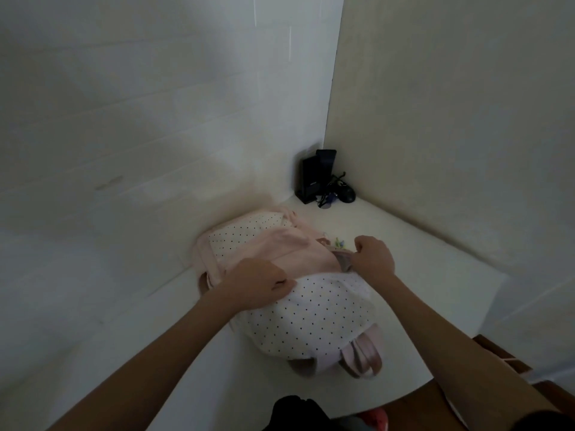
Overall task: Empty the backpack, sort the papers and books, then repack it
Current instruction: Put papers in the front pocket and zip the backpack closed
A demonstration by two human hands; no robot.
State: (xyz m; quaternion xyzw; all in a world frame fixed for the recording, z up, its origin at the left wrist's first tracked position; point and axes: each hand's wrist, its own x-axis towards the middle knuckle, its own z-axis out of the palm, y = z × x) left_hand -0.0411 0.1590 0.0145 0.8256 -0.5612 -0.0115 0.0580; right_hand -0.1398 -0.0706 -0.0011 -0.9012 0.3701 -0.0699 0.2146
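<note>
The soft pink, dotted fabric backpack (pixel 311 309) lies flat on the white table (pixel 420 259), its contents hidden. The left hand (pixel 258 283) grips its side fabric with fingers curled; the right hand (pixel 373 256) pinches something small at the opening, too blurred to identify.

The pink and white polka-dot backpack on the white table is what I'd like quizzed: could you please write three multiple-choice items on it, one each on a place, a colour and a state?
1. Where are the black devices?
A. In the table's far corner, by the walls
B. On top of the backpack
C. At the table's near edge

2. What colour are the backpack's straps?
A. Black
B. Pink
C. Green

3. What is the right hand doing?
A. Hanging idle
B. Lying flat on the table
C. Pinching the backpack's edge

Answers: 1 A, the black devices stand where the walls meet. 2 B, the looped straps of the pink and white polka-dot backpack are pink. 3 C, the right hand curls on the fabric while the left hand grips the other side.
</note>
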